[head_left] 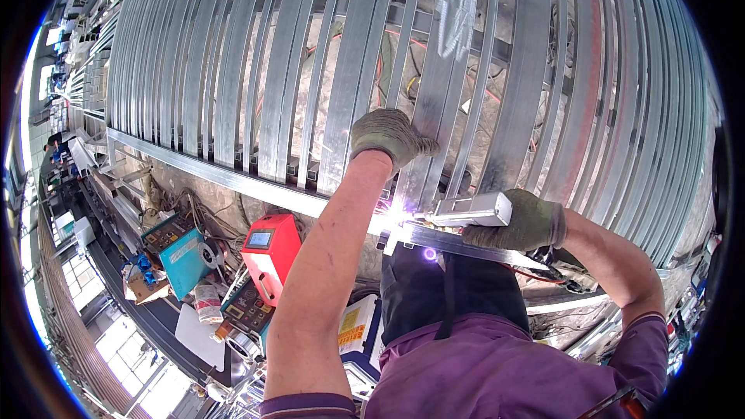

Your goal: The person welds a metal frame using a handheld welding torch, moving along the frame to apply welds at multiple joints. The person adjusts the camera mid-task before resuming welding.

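Observation:
My left hand, in a grey-green knit glove, presses on an upright galvanised steel bar of a large metal railing frame. My right hand, gloved the same way, grips a silver welding torch pointed left. At the torch tip a bright white-violet arc burns where the bar meets the frame's bottom rail. My dark apron and purple shirt fill the lower middle.
A red welding machine and a teal box stand on the floor at lower left, among cables, a bottle and clutter. More steel frames are stacked at far left. Red and yellow cables run beneath the railing.

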